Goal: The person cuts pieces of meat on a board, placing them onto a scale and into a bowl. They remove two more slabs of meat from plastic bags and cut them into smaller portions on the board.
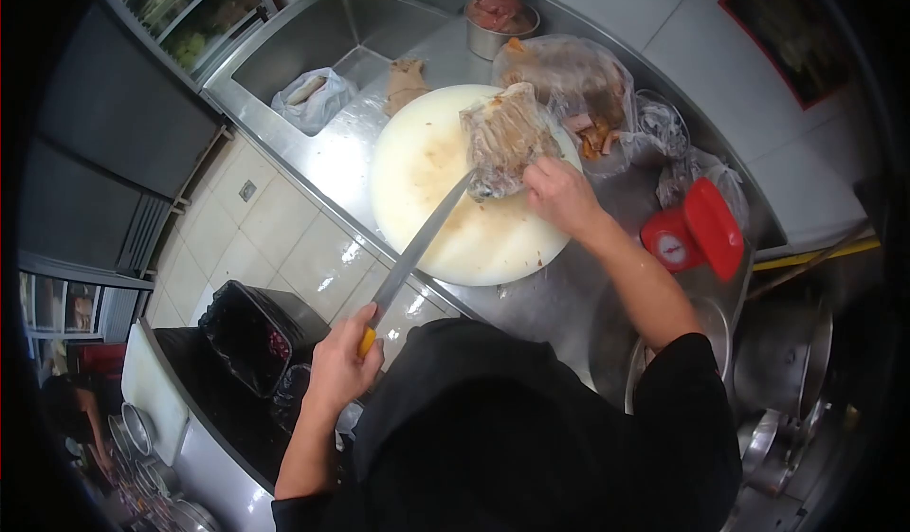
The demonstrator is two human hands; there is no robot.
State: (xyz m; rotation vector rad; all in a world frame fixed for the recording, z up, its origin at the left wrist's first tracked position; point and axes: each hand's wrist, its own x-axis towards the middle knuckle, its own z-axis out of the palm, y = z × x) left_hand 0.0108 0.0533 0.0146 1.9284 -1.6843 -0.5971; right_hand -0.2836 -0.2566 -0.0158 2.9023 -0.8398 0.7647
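Note:
My left hand (346,357) is closed round the yellow handle of a long knife (422,238). The blade points up and to the right, its tip at the lower left edge of a slab of meat (507,139). That slab, pale brown with rib-like ridges, lies on a round white cutting board (417,172). At the slab's lower right edge, my right hand (561,191) has its fingers curled in on the meat. My fingertips there are partly hidden.
Behind the board stand a metal pot of red meat (495,35) and a plastic bag of meat (578,77). A red scale (692,234) is on the right. A sink (313,54) holds a white bag (313,101). A black-lined bin (251,338) and another person (81,418) are at left.

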